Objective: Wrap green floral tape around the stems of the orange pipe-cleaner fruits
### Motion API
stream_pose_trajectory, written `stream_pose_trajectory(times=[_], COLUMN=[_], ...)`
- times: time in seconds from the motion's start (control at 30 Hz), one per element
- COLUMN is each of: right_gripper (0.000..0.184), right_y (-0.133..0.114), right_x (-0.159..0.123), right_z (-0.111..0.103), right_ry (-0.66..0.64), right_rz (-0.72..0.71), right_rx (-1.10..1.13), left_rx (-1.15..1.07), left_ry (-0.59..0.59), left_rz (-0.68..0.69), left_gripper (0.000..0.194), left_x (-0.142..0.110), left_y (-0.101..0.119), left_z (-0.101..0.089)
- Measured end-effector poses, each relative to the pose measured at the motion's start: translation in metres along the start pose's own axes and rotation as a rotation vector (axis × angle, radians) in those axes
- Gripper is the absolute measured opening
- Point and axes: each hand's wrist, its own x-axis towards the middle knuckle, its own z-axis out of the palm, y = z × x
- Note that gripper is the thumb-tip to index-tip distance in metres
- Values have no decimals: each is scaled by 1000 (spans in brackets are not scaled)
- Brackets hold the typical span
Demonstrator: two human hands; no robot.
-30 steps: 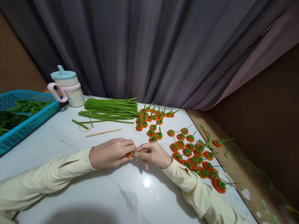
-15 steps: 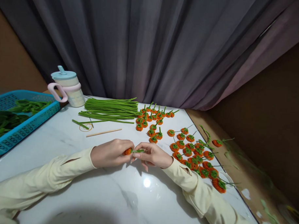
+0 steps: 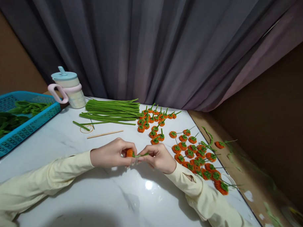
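Between the fingers of my left hand sits a small orange pumpkin made of fuzzy pipe cleaner, its top turned to the right. A green pipe-cleaner stem sticks out of it, and my right hand pinches this stem between thumb and fingertips. Both hands are closed and held just above the white marbled table. Behind my right hand stand small orange pumpkins with short upright green stems. To its right lie more orange pumpkins with green leafy tops and thin wires.
A bundle of green pipe cleaners lies at the back, with a thin wooden stick and a rubber band in front. A lidded cup stands beside a blue basket holding green pieces. A grey curtain hangs behind.
My left hand has turned and opened its grip slightly, showing more of the orange pumpkin. My right-hand fingers have drawn closer together on the green stem.
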Motion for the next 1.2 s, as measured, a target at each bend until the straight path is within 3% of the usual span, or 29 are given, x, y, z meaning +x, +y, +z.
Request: stream_pose_trajectory(times=[0.13, 0.3, 0.43, 0.5, 0.57, 0.7, 0.8, 0.97, 1.2], right_gripper=[20, 28, 30, 31, 29, 21, 19, 16, 22], right_y=[-1, 15, 28, 31, 29, 20, 14, 15, 25], right_x=[-3, -5, -5, -5, -5, -4, -3, -2, -5], right_z=[-1, -3, -3, 0, 4, 11, 14, 12, 9], right_ry=[119, 183, 191, 196, 212, 225, 192, 69, -97], right_rz=[-316, -754, -988, -958, -801, -388, -231, -309, -503], right_rx=[-383, -850, -1120, -1079, -928, -619, -513, -582, -985], left_rx=[-231, -588, -833, -777, -520, 301, 658, 796, 708], left_ry=[-38, -85, -173, -196, -133, 144, 216, 202, 119], left_rz=[-129, -237, -410, -419, -325, 77, 314, 402, 358], left_gripper=[14, 16, 20, 27, 32, 32, 18, 22, 22], left_x=[1, 7, 15, 17, 16, 7, -1, -5, -6], left_y=[3, -5, -19, -22, -22, -15, -12, -13, -10], left_z=[-3, -3, 0, -1, -2, 0, 6, 14, 14])
